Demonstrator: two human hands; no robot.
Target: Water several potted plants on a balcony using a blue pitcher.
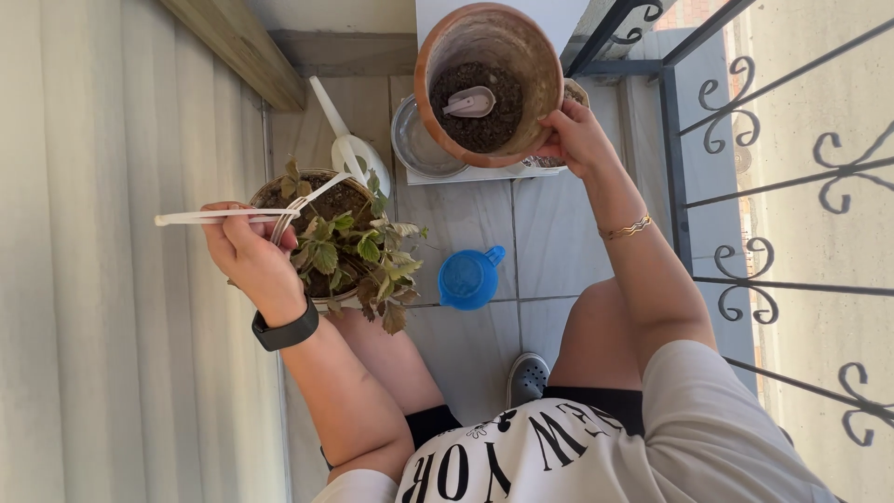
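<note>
At far right, the right hand (575, 138) grips the rim of a tilted terracotta pot (488, 82) holding soil and a grey scoop (470, 102). At left, the left hand (250, 256) is closed on white sticks (233, 215) by a potted plant (349, 247).

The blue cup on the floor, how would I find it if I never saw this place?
Start at the big terracotta pot of soil that the right hand tilts. Go down the tiled floor toward the person's knees. The blue cup sits there alone on the tiles, beside the leafy potted plant by the left hand. It is the only bright blue thing, round with a small handle.
</note>
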